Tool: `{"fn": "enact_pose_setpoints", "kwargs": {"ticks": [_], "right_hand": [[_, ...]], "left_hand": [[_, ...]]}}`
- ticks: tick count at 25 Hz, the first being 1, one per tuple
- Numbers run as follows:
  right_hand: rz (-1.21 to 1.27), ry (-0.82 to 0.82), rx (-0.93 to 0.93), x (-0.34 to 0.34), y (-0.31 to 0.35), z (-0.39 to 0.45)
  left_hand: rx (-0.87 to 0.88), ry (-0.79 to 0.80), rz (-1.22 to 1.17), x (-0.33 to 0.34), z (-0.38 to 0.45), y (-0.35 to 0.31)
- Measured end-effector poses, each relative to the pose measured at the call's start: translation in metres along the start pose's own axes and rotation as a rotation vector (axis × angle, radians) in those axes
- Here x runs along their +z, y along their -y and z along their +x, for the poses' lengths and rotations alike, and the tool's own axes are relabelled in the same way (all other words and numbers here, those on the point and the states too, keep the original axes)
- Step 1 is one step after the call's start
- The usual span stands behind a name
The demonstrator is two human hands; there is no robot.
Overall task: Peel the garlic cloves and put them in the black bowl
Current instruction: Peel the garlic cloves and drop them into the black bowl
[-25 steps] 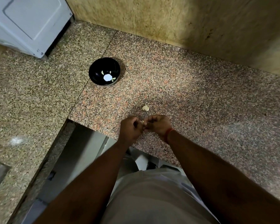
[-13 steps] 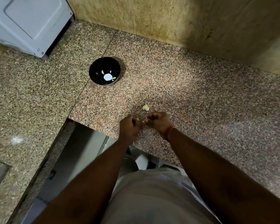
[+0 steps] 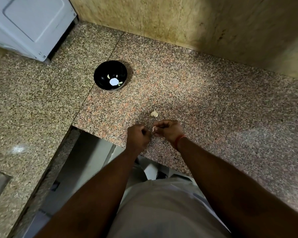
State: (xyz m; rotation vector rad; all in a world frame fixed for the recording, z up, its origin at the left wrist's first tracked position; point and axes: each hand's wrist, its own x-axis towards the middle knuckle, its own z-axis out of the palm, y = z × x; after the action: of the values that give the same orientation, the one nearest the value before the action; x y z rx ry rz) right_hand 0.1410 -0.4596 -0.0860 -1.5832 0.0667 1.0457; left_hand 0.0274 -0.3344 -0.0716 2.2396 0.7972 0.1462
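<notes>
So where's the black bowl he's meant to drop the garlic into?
The black bowl sits on the stone counter, far-left of both hands, near the white appliance.

The counter (image 3: 213,93) is speckled stone, smooth and a bit shiny. The bowl (image 3: 102,73) is glossy black. The wall (image 3: 162,19) is smooth tan stone.

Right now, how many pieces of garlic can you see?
2. One garlic piece lies on the counter just beyond the hands. One clove is pinched between the left hand and right hand. More may hide inside the fists.
</notes>
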Motion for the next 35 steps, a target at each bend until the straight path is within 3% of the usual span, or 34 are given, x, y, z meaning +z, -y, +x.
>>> {"fn": "enact_pose_setpoints", "kwargs": {"ticks": [11, 19, 35], "right_hand": [[-0.02, -0.041, -0.028, 0.004, 0.005, -0.005], [-0.016, -0.072, 0.049, -0.002, 0.003, -0.002], [-0.009, -0.018, 0.081, -0.006, 0.011, -0.005]], "left_hand": [[-0.015, 0.038, -0.085, 0.004, 0.002, -0.008], [-0.011, 0.059, -0.095, 0.009, 0.003, -0.011], [-0.06, 0.073, -0.072, 0.011, 0.01, -0.008]]}}
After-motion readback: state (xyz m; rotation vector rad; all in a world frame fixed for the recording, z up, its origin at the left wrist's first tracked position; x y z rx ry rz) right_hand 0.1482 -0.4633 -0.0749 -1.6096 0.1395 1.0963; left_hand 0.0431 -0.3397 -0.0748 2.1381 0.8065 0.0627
